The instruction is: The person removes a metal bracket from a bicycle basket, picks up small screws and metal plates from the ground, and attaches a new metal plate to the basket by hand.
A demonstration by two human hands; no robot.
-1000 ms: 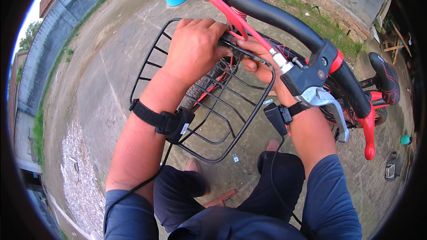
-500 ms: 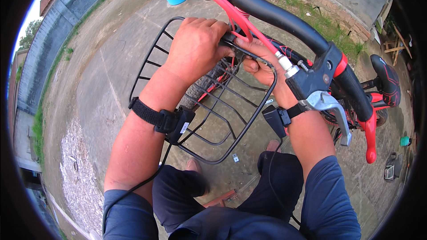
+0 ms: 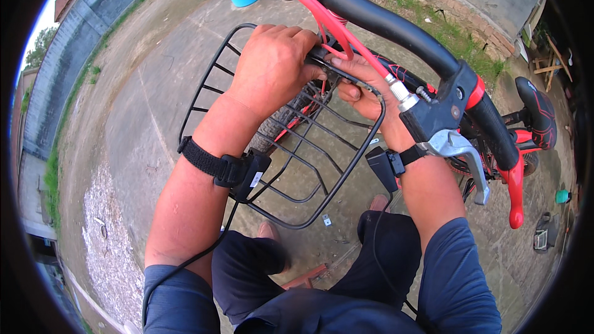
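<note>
Head view shows me the left hand [image 3: 275, 68] curled shut over the basket [image 3: 349, 176] and the right hand [image 3: 364, 86] pinching it, below the handlebar [image 3: 393, 25]; whether it's fastened I can't tell.

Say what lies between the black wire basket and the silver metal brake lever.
In the head view, the right wrist, wearing a black strap and black box-shaped device, lies between the basket and the lever.
</note>
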